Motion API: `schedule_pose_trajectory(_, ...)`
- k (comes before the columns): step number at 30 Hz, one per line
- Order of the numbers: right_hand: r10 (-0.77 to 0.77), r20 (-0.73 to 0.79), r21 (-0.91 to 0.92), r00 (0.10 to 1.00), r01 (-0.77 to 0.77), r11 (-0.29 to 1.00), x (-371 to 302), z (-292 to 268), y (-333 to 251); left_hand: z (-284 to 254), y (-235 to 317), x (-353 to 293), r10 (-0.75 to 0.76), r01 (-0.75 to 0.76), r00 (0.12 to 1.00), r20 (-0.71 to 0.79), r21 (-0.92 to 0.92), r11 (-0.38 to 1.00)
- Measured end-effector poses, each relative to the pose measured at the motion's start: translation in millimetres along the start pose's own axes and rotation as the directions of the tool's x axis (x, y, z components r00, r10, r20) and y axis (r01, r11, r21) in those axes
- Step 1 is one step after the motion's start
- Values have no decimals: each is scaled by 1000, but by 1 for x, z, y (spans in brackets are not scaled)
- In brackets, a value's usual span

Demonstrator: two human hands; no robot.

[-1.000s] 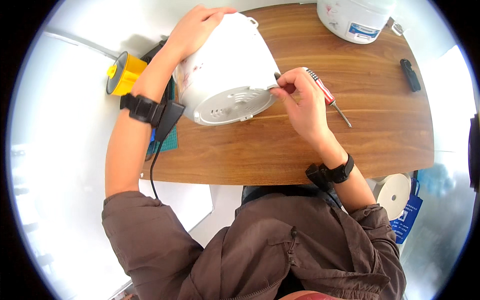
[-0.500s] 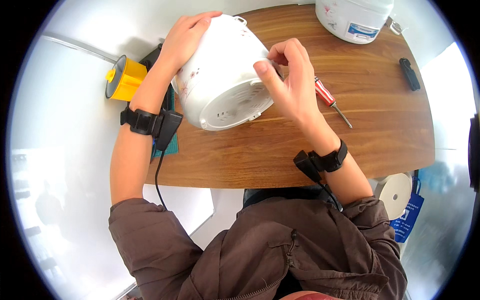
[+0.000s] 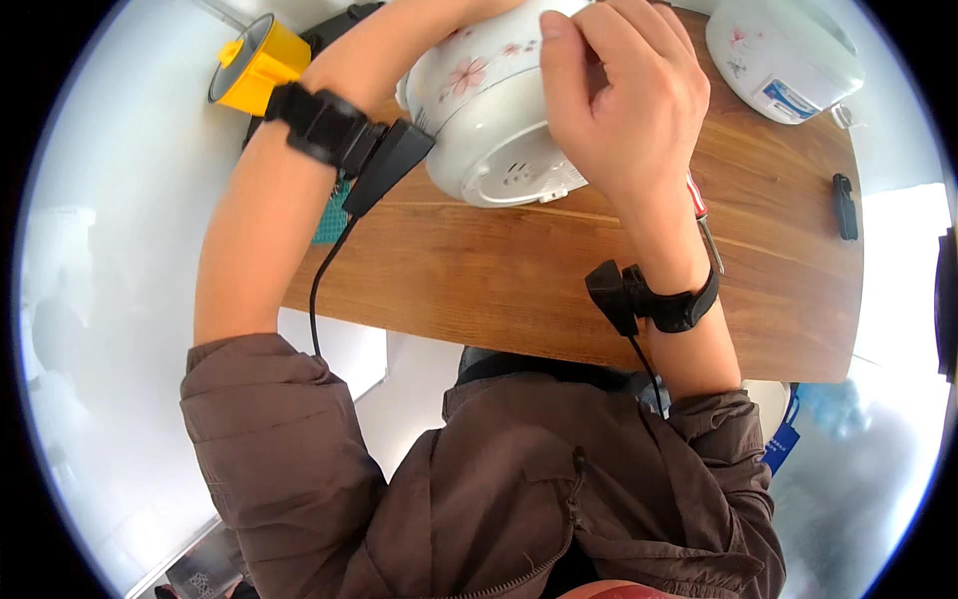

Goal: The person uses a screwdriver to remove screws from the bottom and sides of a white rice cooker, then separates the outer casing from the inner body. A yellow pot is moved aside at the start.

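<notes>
A white rice cooker (image 3: 494,120) with pink flower prints is tilted over the table, its slotted underside turned partly toward me. My left hand (image 3: 491,8) is at the cooker's far upper side, closed on it. Most of that hand lies beyond the top edge of the view, its fingers hidden. At the cooker's right side is my right hand (image 3: 639,100), with bent fingers and its thumb in front of the white shell. The fingertips' contact is out of sight. Partly behind my right wrist lies a screwdriver (image 3: 700,202) with a red and white handle.
Another white cooker (image 3: 763,45) stands at the far right. A black tool-like object (image 3: 845,207) lies near the right edge of the wooden table (image 3: 479,290). At left are a yellow container (image 3: 261,68) and a green mat (image 3: 330,217). Cables hang from both wrist straps.
The rice cooker and both hands have shifted farther up the view. My right hand has turned its back more toward me. The view itself has also shifted.
</notes>
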State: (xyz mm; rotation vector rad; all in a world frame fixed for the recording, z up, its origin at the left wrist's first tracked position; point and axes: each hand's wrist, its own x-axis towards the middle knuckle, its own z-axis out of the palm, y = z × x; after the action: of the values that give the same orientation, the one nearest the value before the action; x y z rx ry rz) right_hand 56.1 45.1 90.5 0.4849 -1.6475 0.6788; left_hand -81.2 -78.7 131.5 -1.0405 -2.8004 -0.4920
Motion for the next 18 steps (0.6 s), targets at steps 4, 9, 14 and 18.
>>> schedule_pose_trajectory(4,-3,36,-5,999,3,1000,-1,2,-13,4,-2,4,169,-181,984,64,341,923)
schedule_pose_trajectory(9,-57,-21,-12,998,56,998,-1,2,-17,-8,9,-5,99,-124,991,86,370,921)
schedule_pose_trajectory(14,-93,-62,-55,994,89,994,-5,-3,-2,7,15,20,36,-94,989,144,418,904)
schedule_pose_trajectory(18,-90,-75,-54,993,86,995,-9,-9,3,-1,31,14,29,-103,981,190,391,914)
